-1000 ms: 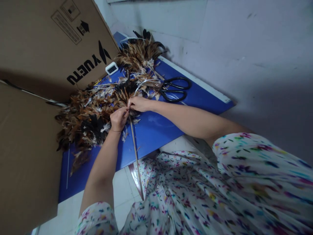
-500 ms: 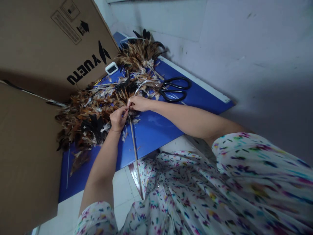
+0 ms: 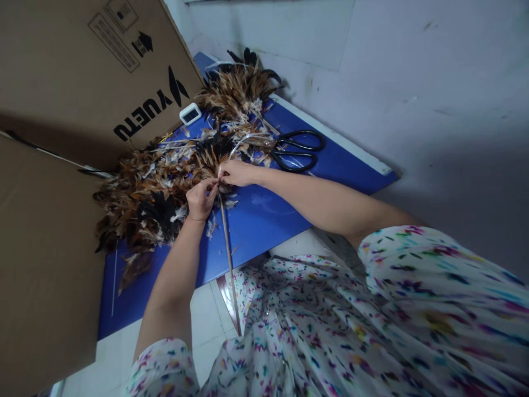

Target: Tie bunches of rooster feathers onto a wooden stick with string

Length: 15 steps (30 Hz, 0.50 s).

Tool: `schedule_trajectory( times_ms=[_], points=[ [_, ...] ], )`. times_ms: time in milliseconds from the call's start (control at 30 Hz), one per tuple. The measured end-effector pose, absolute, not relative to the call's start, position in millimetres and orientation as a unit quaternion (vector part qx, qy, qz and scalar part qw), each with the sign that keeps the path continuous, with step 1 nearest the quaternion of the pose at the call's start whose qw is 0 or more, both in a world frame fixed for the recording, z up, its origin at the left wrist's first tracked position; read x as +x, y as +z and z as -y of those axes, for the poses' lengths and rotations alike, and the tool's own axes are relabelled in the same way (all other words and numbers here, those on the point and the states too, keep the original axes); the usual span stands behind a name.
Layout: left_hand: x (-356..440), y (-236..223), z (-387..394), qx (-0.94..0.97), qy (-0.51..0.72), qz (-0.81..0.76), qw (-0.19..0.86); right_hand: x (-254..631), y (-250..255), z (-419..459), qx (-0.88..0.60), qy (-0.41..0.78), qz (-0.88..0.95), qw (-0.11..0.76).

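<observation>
A thin wooden stick (image 3: 228, 248) runs from my hands down to my lap, with a tuft of brown and black feathers (image 3: 212, 157) around its far end. My left hand (image 3: 200, 200) is closed, its fingertips pinching the stick just below the feathers. Touching it from the right, my right hand (image 3: 238, 172) is closed in a pinch on a clear plastic strip (image 3: 242, 142) that loops away over the feathers. Exactly how the strip passes round the stick is hidden by my fingers. Black-handled scissors (image 3: 298, 160) lie right of my right hand, their blades partly covered.
Loose feathers (image 3: 140, 182) cover the left of the blue table (image 3: 264, 212), and another feather bunch (image 3: 242, 88) lies at the back. A small white device (image 3: 190, 114) stands by a large cardboard box (image 3: 49, 248). A wall (image 3: 413, 82) borders the right side.
My hands stay at the same spot on the stick, with only a slight shift of the fingers. The whole view has moved a little.
</observation>
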<state>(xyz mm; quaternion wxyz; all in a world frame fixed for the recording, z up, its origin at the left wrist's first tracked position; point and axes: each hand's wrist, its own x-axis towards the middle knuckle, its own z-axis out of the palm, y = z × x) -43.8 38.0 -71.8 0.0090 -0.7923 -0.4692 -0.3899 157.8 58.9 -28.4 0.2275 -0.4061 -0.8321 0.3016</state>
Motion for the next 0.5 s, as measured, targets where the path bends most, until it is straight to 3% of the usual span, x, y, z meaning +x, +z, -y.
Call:
schedule_trajectory(
  times_ms=[267,500],
  points=[
    [-39.7,-70.3,-36.8,-0.801,-0.378,0.462,0.043,156.7,-31.4,-57.7,-0.417,0.306,0.820,0.244],
    [-39.3,-71.4,-40.4,-0.828,-0.378,0.391,0.139,156.3,-36.5,-62.2,-0.385,0.400,0.787,0.269]
  ],
)
